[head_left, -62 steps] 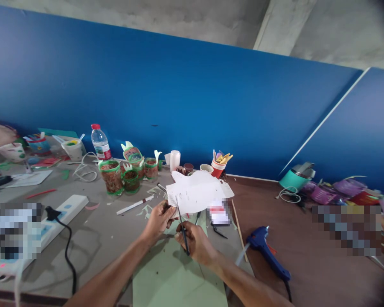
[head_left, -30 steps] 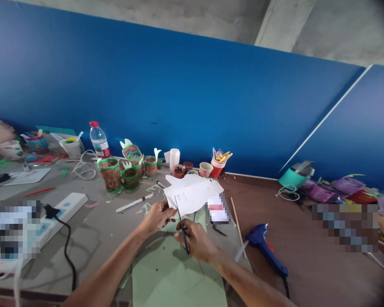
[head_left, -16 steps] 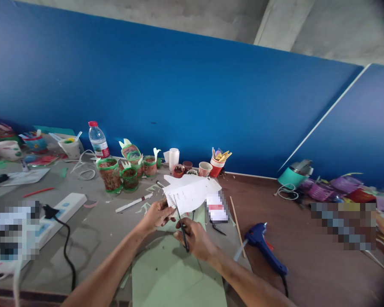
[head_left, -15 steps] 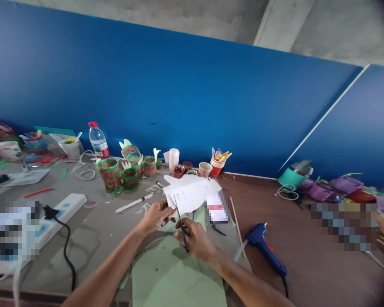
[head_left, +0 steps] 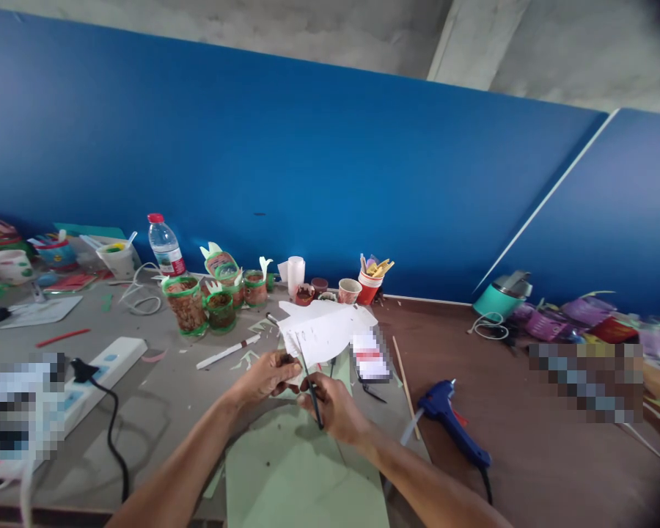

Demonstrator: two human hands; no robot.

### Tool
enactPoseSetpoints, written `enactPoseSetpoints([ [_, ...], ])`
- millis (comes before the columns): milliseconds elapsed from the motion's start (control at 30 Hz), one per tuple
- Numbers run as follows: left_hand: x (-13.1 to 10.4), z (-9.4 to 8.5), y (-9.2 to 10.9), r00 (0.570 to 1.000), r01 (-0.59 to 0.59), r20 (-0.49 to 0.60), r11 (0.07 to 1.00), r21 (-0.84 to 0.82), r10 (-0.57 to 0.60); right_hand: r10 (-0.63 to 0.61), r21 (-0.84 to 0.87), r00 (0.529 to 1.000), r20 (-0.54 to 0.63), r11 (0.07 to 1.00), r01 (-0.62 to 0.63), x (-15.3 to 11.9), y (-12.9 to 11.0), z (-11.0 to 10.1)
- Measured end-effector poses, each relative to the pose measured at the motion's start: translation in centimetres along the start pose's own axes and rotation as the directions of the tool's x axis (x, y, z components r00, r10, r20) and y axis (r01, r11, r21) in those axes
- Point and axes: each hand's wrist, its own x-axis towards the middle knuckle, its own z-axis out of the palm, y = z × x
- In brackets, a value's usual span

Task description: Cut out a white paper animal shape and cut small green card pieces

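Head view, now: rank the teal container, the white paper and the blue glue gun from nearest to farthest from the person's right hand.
1. White paper: just beyond the right hand, at the scissors.
2. Blue glue gun: to the right, on the brown surface.
3. Teal container: farther right, near the blue partition.

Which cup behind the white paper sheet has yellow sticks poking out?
The red and white paper cup, rightmost there; the pale patterned cup beside it shows none.
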Motion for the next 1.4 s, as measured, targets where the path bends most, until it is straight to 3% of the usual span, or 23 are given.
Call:
enactPoseSetpoints([
  [233, -0.5, 0.4, 0.4, 0.998, -0.057, -0.009, 0.994, -0.095, 0.057, -0.045, 0.101, 0.998, 0.047, 0.994, 0.04, -0.1, -1.5, -0.8],
  [333, -1.1, -0.4, 0.6, 0.992, -0.049, 0.11, 0.984, -0.17, 0.069, -0.028, 0.079, 0.991, 0.134, 0.997, 0.017, -0.4, -2.3, -1.5],
  [433, -1.9, -1.4, 0.8, 0.937, -0.044, 0.321, 0.959, -0.281, 0.138, -0.006, 0.072, 0.956, 0.294, 0.997, -0.016, -0.5, -2.5, -2.6],
  [533, -2.3, -2.1, 1.1, 0.881, -0.072, 0.406, 0.918, -0.391, 0.242, 0.024, 0.064, 0.863, 0.505, 0.996, -0.066, -0.3, -2.0, -4.1],
  [633, -2.0, -2.4, 1.4, 0.931, -0.14, 0.236, 0.868, -0.477, 0.279, 0.017, 0.089, 0.696, 0.718, 0.989, -0.116, -0.3, -1.7, -5.9],
  [700, -1.4, -2.3, 1.6, 0.967, -0.181, 0.063, 0.84, -0.512, 0.246, -0.046, 0.176, 0.667, 0.744, 0.976, -0.129, -0.4, -1.6, -6.8],
  [833, -0.3, -2.2, 1.5, 0.97, -0.243, -0.158, 0.809, -0.535, 0.186, -0.173, 0.47, 0.859, 0.482, 0.878, -0.087, -0.7, -1.3, -7.5],
  [900, 0.1, -2.0, 1.2, 0.964, -0.254, -0.202, 0.81, -0.529, 0.171, -0.16, 0.531, 0.917, 0.366, 0.845, -0.064, -0.6, -1.0, -7.2],
  [1067, 0.6, -1.1, 0.1, 0.966, -0.213, -0.23, 0.863, -0.459, 0.116, -0.078, 0.431, 0.961, 0.264, 0.901, -0.045, -0.3, -0.6, -5.8],
  [1200, 0.8, -0.3, -0.4, 0.954, -0.236, -0.258, 0.91, -0.341, 0.151, -0.019, 0.152, 0.992, 0.124, 0.988, 0.0, -0.2, -0.8, -4.5],
  [1400, 0.9, 0.2, -0.8, 0.933, -0.215, -0.333, 0.954, -0.209, 0.137, 0.025, -0.165, 0.999, 0.029, 0.986, -0.02, -0.4, -1.0, -3.4],
])
